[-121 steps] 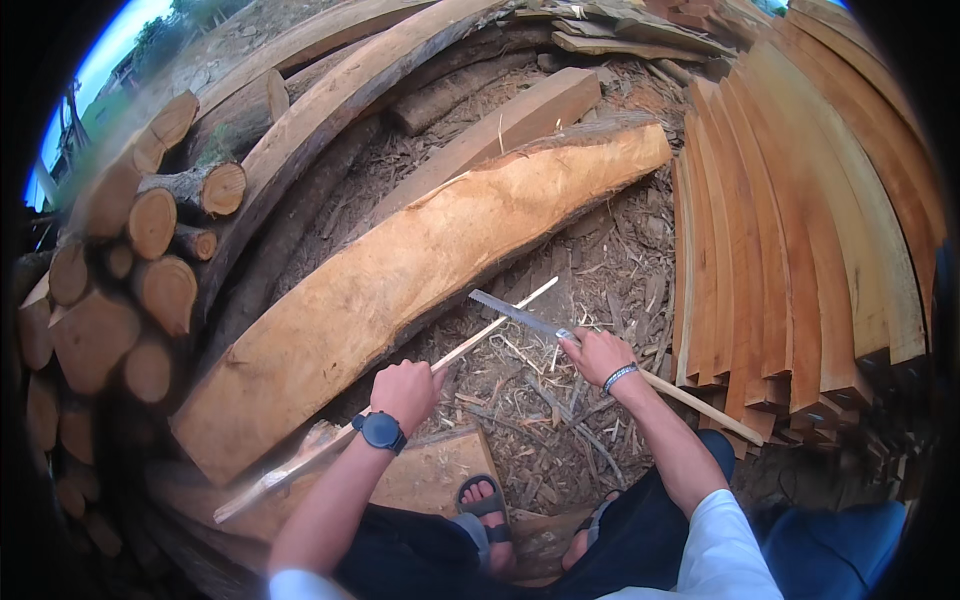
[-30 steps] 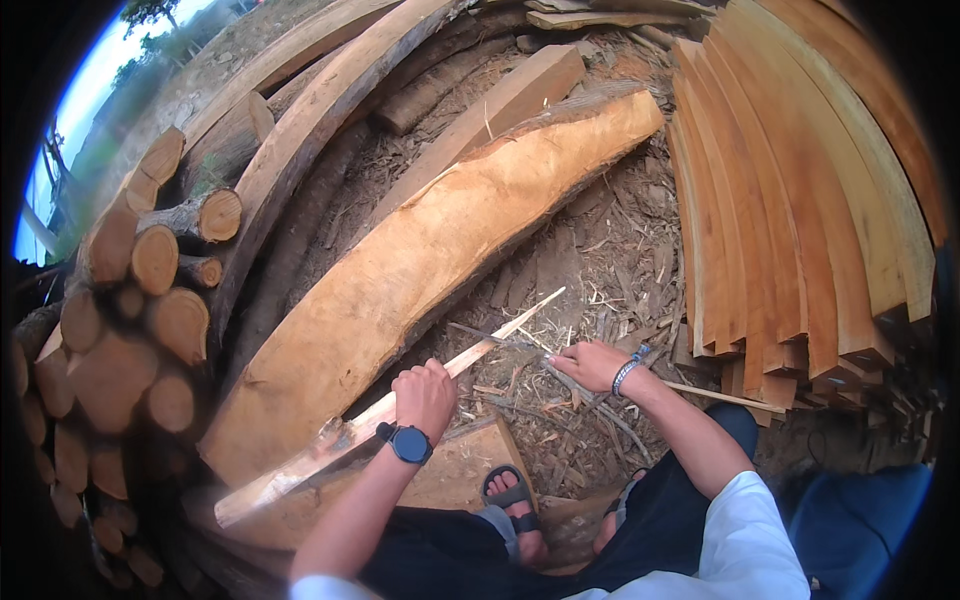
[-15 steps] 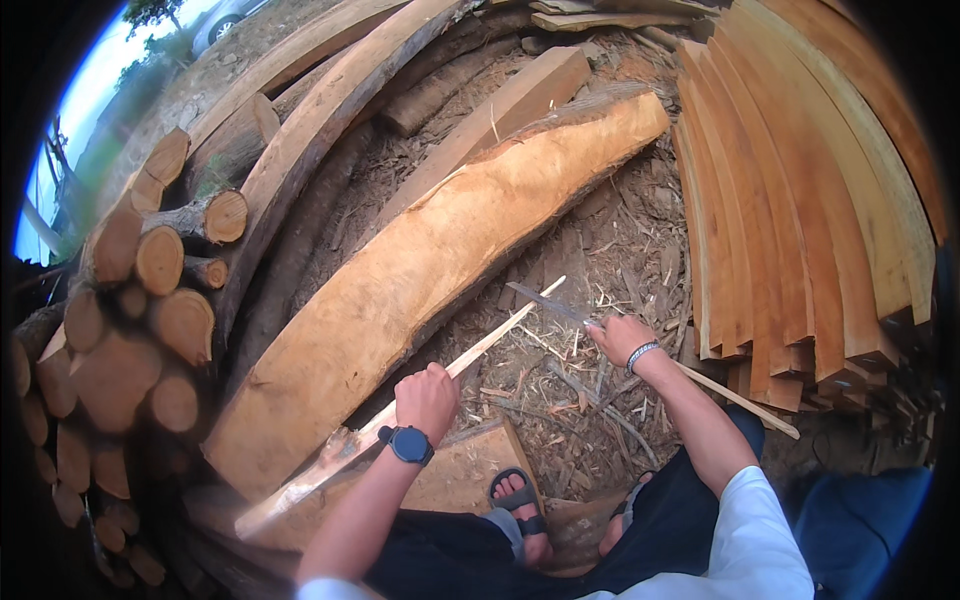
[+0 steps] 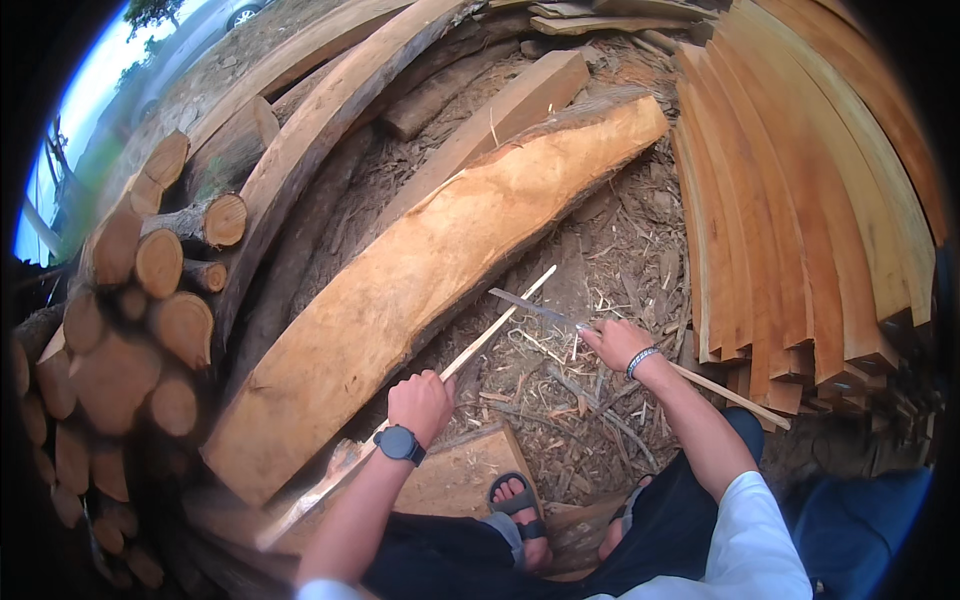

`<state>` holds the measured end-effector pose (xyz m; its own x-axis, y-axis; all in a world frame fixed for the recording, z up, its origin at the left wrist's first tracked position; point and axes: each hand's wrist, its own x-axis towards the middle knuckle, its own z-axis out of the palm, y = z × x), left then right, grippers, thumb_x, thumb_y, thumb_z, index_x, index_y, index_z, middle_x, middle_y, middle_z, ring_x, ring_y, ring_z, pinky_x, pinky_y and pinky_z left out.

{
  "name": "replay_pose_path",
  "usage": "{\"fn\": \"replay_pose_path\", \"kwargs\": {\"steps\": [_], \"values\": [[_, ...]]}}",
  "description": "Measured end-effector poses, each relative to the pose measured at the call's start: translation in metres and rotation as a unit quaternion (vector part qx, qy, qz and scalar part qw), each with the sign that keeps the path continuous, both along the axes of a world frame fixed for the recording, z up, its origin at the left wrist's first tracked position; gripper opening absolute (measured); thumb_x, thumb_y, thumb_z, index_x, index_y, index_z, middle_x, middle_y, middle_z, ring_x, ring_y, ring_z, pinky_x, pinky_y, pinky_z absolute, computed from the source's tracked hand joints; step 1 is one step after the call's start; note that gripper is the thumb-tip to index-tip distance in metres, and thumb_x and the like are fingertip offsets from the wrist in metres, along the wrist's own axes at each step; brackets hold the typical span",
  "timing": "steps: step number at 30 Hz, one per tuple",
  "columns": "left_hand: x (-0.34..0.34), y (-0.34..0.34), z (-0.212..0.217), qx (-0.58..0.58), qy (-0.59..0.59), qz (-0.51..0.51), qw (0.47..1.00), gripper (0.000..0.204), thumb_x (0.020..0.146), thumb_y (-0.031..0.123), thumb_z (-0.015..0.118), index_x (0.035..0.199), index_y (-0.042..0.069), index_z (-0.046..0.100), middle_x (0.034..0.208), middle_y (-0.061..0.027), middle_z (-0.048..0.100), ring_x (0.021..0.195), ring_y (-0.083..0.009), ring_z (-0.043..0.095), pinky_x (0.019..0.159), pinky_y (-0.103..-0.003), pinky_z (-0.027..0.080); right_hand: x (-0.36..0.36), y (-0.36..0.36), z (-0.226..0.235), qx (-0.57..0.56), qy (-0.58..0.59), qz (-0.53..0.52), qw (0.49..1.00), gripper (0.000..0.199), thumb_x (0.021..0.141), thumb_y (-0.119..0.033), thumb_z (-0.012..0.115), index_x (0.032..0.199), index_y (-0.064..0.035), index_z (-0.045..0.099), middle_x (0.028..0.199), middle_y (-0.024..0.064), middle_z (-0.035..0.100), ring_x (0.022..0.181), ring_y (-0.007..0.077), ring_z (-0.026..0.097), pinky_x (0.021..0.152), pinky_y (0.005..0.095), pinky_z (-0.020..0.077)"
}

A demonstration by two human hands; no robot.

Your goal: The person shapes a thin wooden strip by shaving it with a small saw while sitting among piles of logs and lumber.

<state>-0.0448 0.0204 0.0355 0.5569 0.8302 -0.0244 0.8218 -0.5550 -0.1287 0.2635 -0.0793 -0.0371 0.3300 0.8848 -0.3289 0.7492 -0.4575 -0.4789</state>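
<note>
My left hand (image 4: 420,408) is closed round a long, pale wooden stick (image 4: 487,338), which runs diagonally from the lower left up to a narrow far tip. Wider and rougher is the stick's near part, by my left forearm. In my closed right hand (image 4: 614,346) is a knife, its thin grey blade (image 4: 540,306) pointing left and crossing the stick near its tip. A long light wooden handle (image 4: 735,395) comes out behind my right wrist, partly hidden by the forearm. Whether the blade touches the stick I cannot tell.
A large sawn slab (image 4: 440,275) lies diagonally beyond my hands. Cut logs (image 4: 115,375) are stacked at left, and long planks (image 4: 790,220) at right. Shavings and bark (image 4: 590,420) cover the ground around my sandalled feet. A short wooden block (image 4: 455,475) lies beside my left foot.
My right hand and the knife have shifted slightly left, so the blade now crosses the stick. My left hand has moved a little down and left, and the stick has tilted somewhat steeper.
</note>
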Motion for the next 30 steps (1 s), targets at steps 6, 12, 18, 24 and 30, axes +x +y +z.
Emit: {"fn": "replay_pose_path", "kwargs": {"steps": [6,12,18,24,30], "values": [[-0.001,-0.002,0.005,-0.05,0.002,0.032,0.998,0.052,0.095,0.043,0.051,0.076,0.0,0.072,0.072,-0.0244,0.068,0.068,-0.04,0.069,0.065,-0.047,0.056,-0.025,-0.014,0.0,0.054,-0.02,0.069,0.996,0.054,0.099,-0.05,0.043,0.107,-0.0039,0.069,0.1,0.0251,0.07,0.094,0.0419,0.067,0.082,0.0509,0.0541],[0.002,-0.003,0.002,-0.059,0.012,0.025,0.998,0.052,0.095,0.042,0.05,0.075,-0.001,0.071,0.072,-0.0249,0.068,0.07,-0.0399,0.069,0.066,-0.047,0.056,-0.007,-0.007,0.001,0.036,-0.005,0.011,0.999,0.055,0.099,-0.052,0.044,0.107,-0.0039,0.07,0.098,0.0269,0.069,0.094,0.0433,0.067,0.086,0.0505,0.0527],[0.003,0.0,0.006,-0.075,0.006,0.036,0.996,0.052,0.095,0.043,0.051,0.077,-0.001,0.072,0.075,-0.0253,0.068,0.073,-0.04,0.069,0.068,-0.047,0.056,-0.002,-0.003,0.01,0.037,-0.006,0.0,0.999,0.053,0.099,-0.05,0.045,0.103,-0.003,0.07,0.099,0.0261,0.069,0.095,0.0413,0.067,0.084,0.0504,0.0533],[-0.001,0.0,0.007,-0.082,0.003,0.039,0.996,0.054,0.095,0.045,0.051,0.078,-0.002,0.071,0.078,-0.0262,0.068,0.075,-0.0413,0.069,0.07,-0.048,0.056,-0.02,-0.01,0.005,0.053,-0.011,0.046,0.997,0.053,0.099,-0.049,0.044,0.101,-0.0032,0.07,0.095,0.0247,0.07,0.093,0.0416,0.067,0.082,0.0506,0.0534],[0.001,0.001,0.004,-0.093,0.009,0.038,0.995,0.055,0.096,0.046,0.049,0.08,-0.002,0.071,0.078,-0.0269,0.068,0.077,-0.0416,0.069,0.071,-0.048,0.056,0.007,-0.002,-0.007,0.019,-0.037,-0.036,0.998,0.056,0.099,-0.053,0.043,0.106,-0.0049,0.069,0.098,0.0229,0.07,0.097,0.0401,0.067,0.088,0.0517,0.0519]]}}
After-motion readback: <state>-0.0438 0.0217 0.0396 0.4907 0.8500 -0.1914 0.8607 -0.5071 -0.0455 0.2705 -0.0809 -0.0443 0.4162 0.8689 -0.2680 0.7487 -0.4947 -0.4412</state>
